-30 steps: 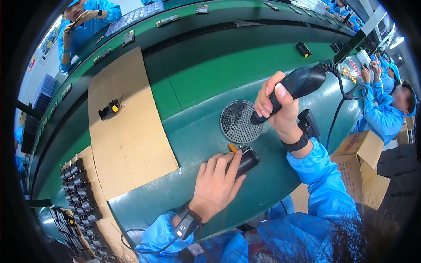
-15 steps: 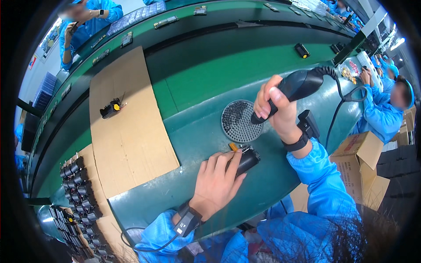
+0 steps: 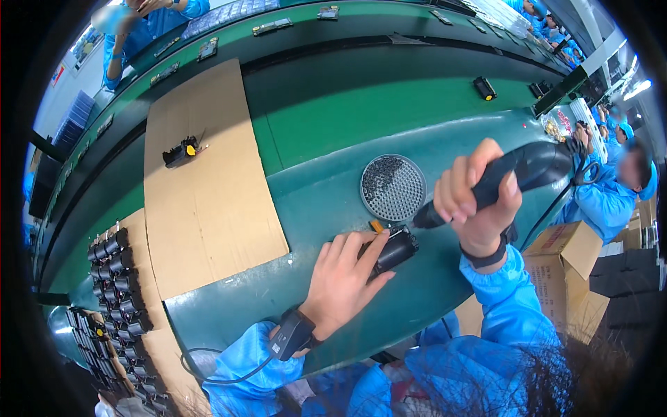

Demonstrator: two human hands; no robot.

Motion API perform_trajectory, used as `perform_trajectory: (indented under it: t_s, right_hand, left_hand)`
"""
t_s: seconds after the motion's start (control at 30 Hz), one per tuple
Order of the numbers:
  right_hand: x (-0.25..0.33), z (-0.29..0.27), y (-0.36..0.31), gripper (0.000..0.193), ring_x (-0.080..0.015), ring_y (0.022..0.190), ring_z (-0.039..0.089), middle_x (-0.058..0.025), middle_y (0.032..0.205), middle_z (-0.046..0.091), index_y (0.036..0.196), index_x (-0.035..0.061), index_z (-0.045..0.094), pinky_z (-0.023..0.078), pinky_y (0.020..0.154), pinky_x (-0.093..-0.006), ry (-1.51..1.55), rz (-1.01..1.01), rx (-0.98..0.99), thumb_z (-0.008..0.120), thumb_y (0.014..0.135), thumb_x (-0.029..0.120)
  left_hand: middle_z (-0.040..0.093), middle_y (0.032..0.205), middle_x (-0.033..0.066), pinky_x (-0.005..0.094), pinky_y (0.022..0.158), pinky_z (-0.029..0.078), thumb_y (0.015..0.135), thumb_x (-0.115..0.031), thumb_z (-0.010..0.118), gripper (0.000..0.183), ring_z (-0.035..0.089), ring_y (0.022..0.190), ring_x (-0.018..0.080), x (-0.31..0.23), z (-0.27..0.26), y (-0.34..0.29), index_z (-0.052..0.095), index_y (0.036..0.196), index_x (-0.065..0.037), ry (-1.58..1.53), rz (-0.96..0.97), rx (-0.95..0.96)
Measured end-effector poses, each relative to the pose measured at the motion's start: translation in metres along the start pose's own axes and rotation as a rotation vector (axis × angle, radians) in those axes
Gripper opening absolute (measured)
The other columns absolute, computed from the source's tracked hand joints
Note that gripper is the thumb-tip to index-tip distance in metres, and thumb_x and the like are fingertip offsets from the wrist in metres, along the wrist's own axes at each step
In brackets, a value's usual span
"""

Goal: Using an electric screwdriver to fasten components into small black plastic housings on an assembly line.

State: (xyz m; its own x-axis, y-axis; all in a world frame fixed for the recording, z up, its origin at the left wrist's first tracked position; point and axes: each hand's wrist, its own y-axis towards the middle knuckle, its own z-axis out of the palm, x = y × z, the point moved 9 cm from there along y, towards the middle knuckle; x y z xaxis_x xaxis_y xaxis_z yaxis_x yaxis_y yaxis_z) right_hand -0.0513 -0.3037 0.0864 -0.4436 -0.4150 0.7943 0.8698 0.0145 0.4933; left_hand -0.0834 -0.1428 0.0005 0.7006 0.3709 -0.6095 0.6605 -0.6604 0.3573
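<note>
Green worktable (image 3: 316,198) alongside a conveyor belt (image 3: 333,128), seen from above. Toward the table's near edge lies a black cylindrical housing (image 3: 399,253), with an orange strip (image 3: 376,226) at its far side. Left hand (image 3: 340,280): thumb and index finger hold the housing between them, the other fingers close together. Right hand (image 3: 478,201): fingers clamped around a black corded driver (image 3: 528,167), its tip just beside the housing; contact cannot be determined. Housing probably light, stiff and rather slippery, best taken by its rounded sides, clear of the presumably fragile strip. Beyond it, a round perforated tray (image 3: 396,198) of small dark pieces stands toward the far edge; a cardboard sheet (image 3: 215,208) reaches over the table's left end.
</note>
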Motion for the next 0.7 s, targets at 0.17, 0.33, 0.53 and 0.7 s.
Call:
perform_trajectory:
  t_s: [0.17, 0.33, 0.53, 0.7]
  right_hand:
    - [-0.007, 0.015, -0.013, 0.044, -0.0129, 0.046, 0.046, -0.0053, 0.058, 0.048, 0.092, 0.0046, 0.046, 0.043, 0.045, -0.0288, -0.004, 0.037, 0.031, 0.066, 0.093, 0.044]
    - [-0.017, 0.016, -0.016, 0.044, -0.0137, 0.049, 0.049, -0.0064, 0.059, 0.049, 0.091, 0.0036, 0.046, 0.044, 0.046, -0.0287, -0.011, 0.060, 0.022, 0.071, 0.091, 0.040]
    - [-0.020, 0.021, -0.016, 0.039, -0.0135, 0.051, 0.050, -0.0067, 0.060, 0.050, 0.092, 0.0034, 0.047, 0.044, 0.047, -0.0285, -0.011, 0.048, 0.042, 0.071, 0.091, 0.034]
    - [-0.024, 0.024, -0.020, 0.032, -0.0134, 0.053, 0.052, -0.0073, 0.063, 0.053, 0.089, 0.0039, 0.049, 0.044, 0.049, -0.0277, -0.031, 0.105, 0.038, 0.074, 0.088, 0.024]
  left_hand:
    - [0.058, 0.112, 0.0092, 0.0403, 0.082, 0.047, 0.074, -0.022, 0.082, 0.063, 0.058, 0.099, 0.0289, -0.003, -0.001, 0.004, 0.061, 0.130, -0.003, -0.018, -0.002, 0.001]
    - [0.058, 0.112, 0.0092, 0.0404, 0.082, 0.047, 0.073, -0.021, 0.082, 0.063, 0.058, 0.100, 0.0287, -0.002, -0.001, 0.002, 0.061, 0.130, -0.003, -0.021, -0.012, 0.001]
    - [0.058, 0.111, 0.0091, 0.0405, 0.083, 0.047, 0.074, -0.022, 0.081, 0.062, 0.057, 0.100, 0.0287, -0.004, -0.003, 0.003, 0.061, 0.130, -0.004, -0.019, -0.004, 0.001]
    - [0.057, 0.111, 0.0088, 0.0406, 0.083, 0.047, 0.075, -0.023, 0.080, 0.061, 0.057, 0.100, 0.0282, -0.004, 0.000, 0.002, 0.061, 0.130, -0.004, 0.001, -0.005, 0.007]
